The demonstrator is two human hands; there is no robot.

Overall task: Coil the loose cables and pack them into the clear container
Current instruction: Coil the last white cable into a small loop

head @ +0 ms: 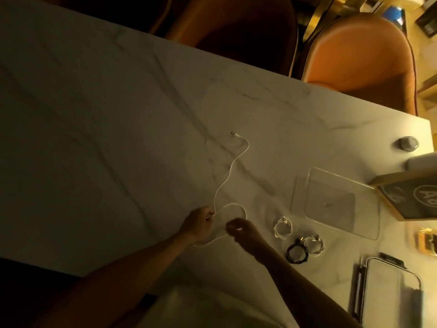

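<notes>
Thin white cable (233,167), center frame: one loop betw. hands, rest snakes up to its plug. Left hand (199,222) pinches it; right hand (243,230) curled on the loop. Clear container (335,202) sits right, 3 coiled cables (298,240) just below it. White marble table (106,114); orange chairs (359,58) along top.

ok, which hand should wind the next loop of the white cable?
Left, probably. The left hand pinches the white cable where its loose tail runs off across the table; the right hand holds the first loop.
</notes>
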